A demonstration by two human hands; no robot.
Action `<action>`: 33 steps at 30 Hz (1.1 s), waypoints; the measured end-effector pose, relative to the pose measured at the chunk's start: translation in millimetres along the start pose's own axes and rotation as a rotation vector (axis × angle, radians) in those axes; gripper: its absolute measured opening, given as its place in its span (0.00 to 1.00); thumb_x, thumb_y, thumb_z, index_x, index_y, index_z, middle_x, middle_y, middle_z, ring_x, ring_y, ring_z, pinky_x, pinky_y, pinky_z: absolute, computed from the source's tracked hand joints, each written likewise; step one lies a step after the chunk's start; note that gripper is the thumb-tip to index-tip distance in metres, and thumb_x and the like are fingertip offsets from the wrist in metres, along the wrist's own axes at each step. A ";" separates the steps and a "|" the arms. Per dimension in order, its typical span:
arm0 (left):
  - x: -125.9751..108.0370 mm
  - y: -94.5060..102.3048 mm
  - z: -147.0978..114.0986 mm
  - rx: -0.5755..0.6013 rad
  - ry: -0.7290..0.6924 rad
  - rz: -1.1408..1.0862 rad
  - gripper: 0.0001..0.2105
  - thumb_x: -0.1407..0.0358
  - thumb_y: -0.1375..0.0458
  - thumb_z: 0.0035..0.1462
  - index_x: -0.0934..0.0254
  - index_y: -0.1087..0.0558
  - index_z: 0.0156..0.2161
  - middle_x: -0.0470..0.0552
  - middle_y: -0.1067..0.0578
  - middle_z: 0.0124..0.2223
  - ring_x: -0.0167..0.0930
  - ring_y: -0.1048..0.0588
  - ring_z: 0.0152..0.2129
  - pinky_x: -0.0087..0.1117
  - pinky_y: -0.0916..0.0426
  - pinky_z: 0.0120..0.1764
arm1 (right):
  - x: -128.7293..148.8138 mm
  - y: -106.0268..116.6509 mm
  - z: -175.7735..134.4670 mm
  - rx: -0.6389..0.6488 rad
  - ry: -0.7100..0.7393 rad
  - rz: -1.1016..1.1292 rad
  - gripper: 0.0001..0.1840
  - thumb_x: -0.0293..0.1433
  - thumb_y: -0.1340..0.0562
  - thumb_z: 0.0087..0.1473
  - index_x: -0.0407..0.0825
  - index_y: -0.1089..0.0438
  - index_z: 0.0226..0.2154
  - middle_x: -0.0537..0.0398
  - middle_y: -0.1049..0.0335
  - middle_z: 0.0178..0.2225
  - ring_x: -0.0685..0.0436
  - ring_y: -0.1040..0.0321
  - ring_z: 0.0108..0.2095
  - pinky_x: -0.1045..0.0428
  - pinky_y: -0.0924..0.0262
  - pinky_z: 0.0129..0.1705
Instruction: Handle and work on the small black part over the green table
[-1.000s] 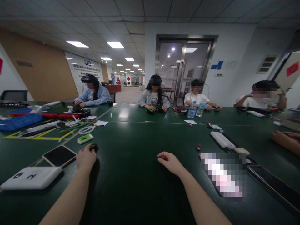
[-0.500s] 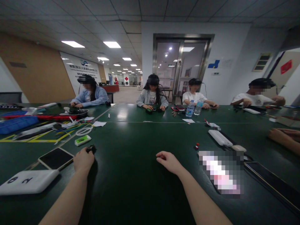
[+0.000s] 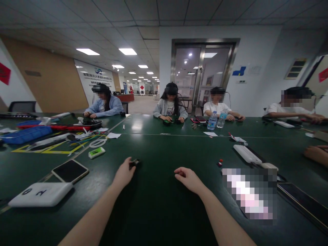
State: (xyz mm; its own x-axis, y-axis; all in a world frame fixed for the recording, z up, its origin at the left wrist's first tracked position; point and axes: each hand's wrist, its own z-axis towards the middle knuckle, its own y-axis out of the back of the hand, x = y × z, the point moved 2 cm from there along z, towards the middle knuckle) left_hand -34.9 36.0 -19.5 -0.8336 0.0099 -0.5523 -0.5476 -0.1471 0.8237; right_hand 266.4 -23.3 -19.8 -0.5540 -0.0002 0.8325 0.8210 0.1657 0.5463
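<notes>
My left hand [image 3: 124, 172] is closed on a small dark object [image 3: 135, 162] that sticks out past the fingertips; its kind is too small and blurred to tell. The hand is over the dark green table [image 3: 153, 194], left of the middle. Across from it, my right hand [image 3: 189, 178] rests on the tabletop with the fingers curled inward. Whether anything lies under those fingers is hidden. To the left of my left hand are a phone with a dark screen [image 3: 70, 171] and a green and white packet [image 3: 96, 152].
A white power bank [image 3: 42, 194] lies near left, a blue tray [image 3: 27, 135] farther back. On the right are a small red and white item [image 3: 220, 163], a white power strip [image 3: 247, 154] and a dark phone [image 3: 303, 201]. Two bottles [image 3: 212, 120] stand before seated people wearing headsets.
My left hand has moved right with the small dark object, away from the phone and toward the middle. My right hand stays nearly in place. The view has turned slightly left.
</notes>
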 end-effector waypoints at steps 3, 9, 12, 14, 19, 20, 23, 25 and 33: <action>-45.2 -30.5 -29.2 0.318 -0.311 -0.226 0.28 0.66 0.46 0.53 0.63 0.47 0.59 0.52 0.29 0.52 0.31 0.32 0.50 0.33 0.41 0.53 | 4.2 -1.5 0.7 -0.057 0.047 -0.010 0.14 0.35 0.42 0.53 0.52 0.31 0.43 0.56 0.30 0.36 0.45 0.33 0.37 0.50 0.40 0.39; -69.9 -47.2 -55.3 0.486 -0.470 -0.342 0.30 0.65 0.44 0.53 0.59 0.48 0.60 0.51 0.31 0.54 0.33 0.35 0.52 0.38 0.45 0.56 | 25.8 -3.3 -8.5 -0.070 0.171 -0.078 0.12 0.33 0.41 0.52 0.50 0.30 0.40 0.55 0.32 0.35 0.46 0.35 0.36 0.51 0.40 0.39; -67.8 -44.5 -54.0 0.488 -0.502 -0.352 0.29 0.65 0.44 0.53 0.59 0.47 0.59 0.51 0.31 0.53 0.32 0.35 0.52 0.38 0.46 0.56 | 33.3 -7.9 -13.4 0.018 0.205 -0.171 0.11 0.32 0.37 0.47 0.53 0.29 0.38 0.56 0.33 0.36 0.45 0.36 0.36 0.50 0.41 0.39; -67.9 -43.3 -53.2 0.487 -0.523 -0.354 0.27 0.65 0.44 0.53 0.59 0.44 0.58 0.51 0.32 0.54 0.32 0.36 0.53 0.37 0.46 0.57 | 35.7 -12.5 -14.8 0.055 0.226 -0.214 0.13 0.33 0.35 0.45 0.55 0.29 0.38 0.57 0.34 0.38 0.44 0.37 0.39 0.50 0.42 0.41; -71.1 -42.4 -54.0 0.523 -0.502 -0.371 0.26 0.67 0.44 0.52 0.59 0.43 0.57 0.51 0.34 0.56 0.31 0.37 0.54 0.36 0.46 0.58 | 36.4 -18.7 -13.4 0.053 0.233 -0.228 0.08 0.34 0.36 0.46 0.53 0.28 0.33 0.57 0.34 0.37 0.45 0.37 0.38 0.50 0.42 0.39; -71.5 -42.1 -54.3 0.533 -0.491 -0.376 0.27 0.68 0.44 0.52 0.60 0.43 0.58 0.51 0.33 0.55 0.31 0.37 0.54 0.36 0.46 0.58 | 35.0 -16.8 -12.0 0.029 0.223 -0.181 0.08 0.34 0.37 0.46 0.53 0.29 0.33 0.56 0.33 0.36 0.45 0.37 0.36 0.50 0.42 0.38; -70.6 -41.4 -54.4 0.558 -0.463 -0.391 0.28 0.68 0.45 0.53 0.59 0.46 0.59 0.51 0.33 0.55 0.32 0.37 0.54 0.37 0.46 0.58 | 24.5 -2.8 -5.1 -0.147 0.171 0.099 0.13 0.39 0.40 0.49 0.50 0.31 0.36 0.54 0.32 0.34 0.45 0.36 0.35 0.50 0.40 0.37; -69.0 -41.3 -54.2 0.563 -0.458 -0.402 0.29 0.68 0.45 0.53 0.59 0.46 0.60 0.51 0.33 0.56 0.32 0.37 0.54 0.38 0.46 0.57 | 12.4 9.1 0.4 -0.307 0.110 0.298 0.17 0.42 0.40 0.49 0.50 0.32 0.39 0.53 0.31 0.37 0.44 0.35 0.36 0.50 0.40 0.37; -72.2 -36.0 -56.2 0.554 -0.453 -0.401 0.26 0.69 0.44 0.52 0.61 0.42 0.56 0.53 0.33 0.55 0.32 0.36 0.53 0.37 0.44 0.57 | -12.3 19.1 10.7 -0.442 0.010 0.429 0.21 0.43 0.40 0.47 0.50 0.35 0.42 0.50 0.33 0.39 0.43 0.34 0.36 0.49 0.37 0.35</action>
State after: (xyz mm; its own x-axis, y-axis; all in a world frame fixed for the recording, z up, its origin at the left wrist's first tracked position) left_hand 49.1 -15.0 -16.4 -0.4499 0.3741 -0.8109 -0.6681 0.4616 0.5836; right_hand 287.4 -9.6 -20.6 -0.1618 -0.0338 0.9862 0.9512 -0.2714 0.1467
